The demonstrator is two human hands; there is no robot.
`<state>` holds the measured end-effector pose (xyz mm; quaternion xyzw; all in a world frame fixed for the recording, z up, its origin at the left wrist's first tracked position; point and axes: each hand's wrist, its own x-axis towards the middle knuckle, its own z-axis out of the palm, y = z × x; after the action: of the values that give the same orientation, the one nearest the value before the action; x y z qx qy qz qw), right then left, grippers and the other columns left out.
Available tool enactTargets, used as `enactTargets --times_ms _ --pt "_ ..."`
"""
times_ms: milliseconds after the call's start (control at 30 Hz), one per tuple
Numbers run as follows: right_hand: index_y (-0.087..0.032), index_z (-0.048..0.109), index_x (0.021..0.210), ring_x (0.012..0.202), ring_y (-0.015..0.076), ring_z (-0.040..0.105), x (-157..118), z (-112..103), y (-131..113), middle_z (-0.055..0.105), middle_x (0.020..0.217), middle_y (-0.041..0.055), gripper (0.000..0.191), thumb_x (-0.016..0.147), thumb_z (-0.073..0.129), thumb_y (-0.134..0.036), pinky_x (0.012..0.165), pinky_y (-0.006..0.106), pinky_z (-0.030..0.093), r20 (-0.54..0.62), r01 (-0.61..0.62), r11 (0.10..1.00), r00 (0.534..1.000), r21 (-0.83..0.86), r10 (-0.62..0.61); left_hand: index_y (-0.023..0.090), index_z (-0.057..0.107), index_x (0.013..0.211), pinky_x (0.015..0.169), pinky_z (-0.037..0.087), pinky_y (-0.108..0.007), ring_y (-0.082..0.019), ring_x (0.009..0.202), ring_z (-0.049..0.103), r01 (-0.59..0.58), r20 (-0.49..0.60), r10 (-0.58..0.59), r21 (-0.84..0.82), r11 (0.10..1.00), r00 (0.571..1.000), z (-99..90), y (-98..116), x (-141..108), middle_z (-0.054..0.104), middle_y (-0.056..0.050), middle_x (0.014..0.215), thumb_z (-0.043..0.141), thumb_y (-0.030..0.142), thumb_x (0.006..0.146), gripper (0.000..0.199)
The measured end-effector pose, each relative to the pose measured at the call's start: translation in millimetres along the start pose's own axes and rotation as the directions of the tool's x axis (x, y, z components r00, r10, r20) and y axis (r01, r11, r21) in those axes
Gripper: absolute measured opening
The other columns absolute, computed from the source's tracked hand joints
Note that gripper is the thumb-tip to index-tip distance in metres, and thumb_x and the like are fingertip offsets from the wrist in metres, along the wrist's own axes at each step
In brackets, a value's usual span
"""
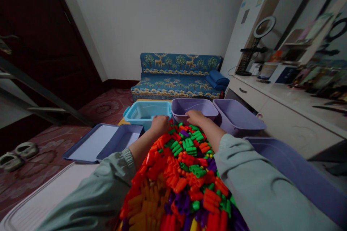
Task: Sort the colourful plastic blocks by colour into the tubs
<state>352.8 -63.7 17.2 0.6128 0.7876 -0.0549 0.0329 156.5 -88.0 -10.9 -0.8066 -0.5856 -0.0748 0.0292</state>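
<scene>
- Two bare hands reach forward over a heap of plastic building pieces (pixel 189 166), mostly red, orange and green, with some purple and yellow; it spreads between the forearms, up to the bins.
- Left hand (pixel 160 122): curled, at the near right corner of the light blue bin (pixel 148 110); its fingertips are hidden, so I cannot tell whether it holds a piece.
- Right hand (pixel 195 117): fingers bent down at the near rim of the middle purple bin (pixel 193 107); its grip is unclear too.
- Right purple bin (pixel 238 115): just beside the middle one.
- Blue-violet container (pixel 295 173): farther right, partly covered by the right sleeve.
- Two shallow trays (pixel 104 142): left of the heap.
- Deer-patterned sofa (pixel 179 74): beyond the bins, against the wall.
</scene>
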Motion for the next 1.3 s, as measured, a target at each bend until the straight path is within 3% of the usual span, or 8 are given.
enactTargets --times_ms 167,300,467,633,767,933,1067,1300 --pt "-0.020 0.058 0.121 0.115 0.0240 0.057 -7 9 -10 0.064 0.122 0.0110 0.029 0.094 0.050 -0.028 0.098 0.041 0.038 -0.160 -0.008 1.000 0.987 0.005 0.009 0.015 0.053 0.126 0.105 0.033 -0.047 -0.029 0.115 0.058 0.051 -0.080 -0.051 0.000 0.999 0.996 -5.8 6 -8 0.063 -0.017 0.120 0.049 0.028 0.089 0.039" --pt "-0.022 0.066 0.104 0.109 0.0220 0.061 -7 15 -11 0.071 0.109 0.0089 0.023 0.093 0.046 -0.022 0.088 0.032 0.038 -0.185 0.030 1.000 0.982 0.008 -0.028 0.017 0.066 0.104 0.091 0.044 -0.037 -0.026 0.101 0.066 0.031 -0.027 -0.031 -0.010 0.999 0.999 -2.0 2 -5 0.071 -0.014 0.100 0.046 0.020 0.088 0.026" --pt "-0.022 0.067 0.098 0.106 0.0209 0.062 -2 20 -8 0.072 0.105 0.0091 0.023 0.090 0.046 -0.019 0.083 0.029 0.037 -0.208 0.036 0.999 0.978 0.015 -0.032 0.016 0.069 0.097 0.084 0.046 -0.033 -0.026 0.099 0.066 0.022 -0.006 -0.022 -0.020 1.000 1.000 5.9 -2 1 0.072 -0.015 0.098 0.045 0.018 0.088 0.026" --pt "-0.020 0.068 0.098 0.103 0.0229 0.063 -1 21 -10 0.072 0.101 0.0106 0.021 0.089 0.049 -0.017 0.088 0.034 0.038 -0.227 0.028 0.999 0.974 0.043 -0.017 0.014 0.069 0.096 0.085 0.047 -0.036 -0.027 0.098 0.066 0.023 0.025 -0.022 -0.033 0.999 0.999 4.2 -2 6 0.071 -0.016 0.098 0.045 0.019 0.088 0.026" --pt "-0.021 0.061 0.117 0.120 0.0253 0.052 -16 16 -27 0.064 0.124 0.0106 0.029 0.089 0.052 -0.018 0.106 0.047 0.028 -0.338 0.014 0.995 0.941 0.099 0.020 0.012 0.062 0.116 0.097 0.042 -0.041 -0.030 0.114 0.057 -0.007 0.004 0.008 -0.051 0.999 1.000 -11.2 8 -4 0.062 -0.019 0.121 0.050 0.025 0.088 0.033" --pt "-0.023 0.052 0.129 0.126 0.0242 0.047 -64 12 -56 0.055 0.136 0.0091 0.037 0.092 0.048 -0.023 0.108 0.048 0.030 -0.458 0.002 0.979 0.884 0.203 0.093 0.019 0.048 0.134 0.101 0.042 -0.038 -0.026 0.120 0.054 -0.138 0.013 0.140 -0.126 0.982 0.990 -40.5 31 -50 0.055 -0.015 0.132 0.055 0.034 0.088 0.049" --pt "-0.021 0.065 0.113 0.113 0.0217 0.057 -120 23 -62 0.065 0.120 0.0072 0.026 0.089 0.054 -0.026 0.101 0.037 0.040 -0.375 0.112 0.935 0.927 0.337 0.024 0.022 0.056 0.127 0.105 0.039 -0.041 -0.027 0.123 0.052 -0.309 0.057 0.337 -0.279 0.909 0.940 -56.0 39 -109 0.052 -0.014 0.135 0.058 0.036 0.087 0.043" --pt "-0.025 0.064 0.122 0.126 0.0276 0.050 -210 47 -54 0.059 0.133 0.0091 0.042 0.081 0.066 -0.038 0.108 0.048 0.035 -0.340 0.158 0.905 0.940 0.394 -0.016 0.033 0.041 0.143 0.106 0.040 -0.052 -0.033 0.136 0.039 -0.195 0.150 0.270 -0.387 0.901 0.951 -52.5 39 -203 0.037 -0.014 0.151 0.067 0.050 0.079 0.071"
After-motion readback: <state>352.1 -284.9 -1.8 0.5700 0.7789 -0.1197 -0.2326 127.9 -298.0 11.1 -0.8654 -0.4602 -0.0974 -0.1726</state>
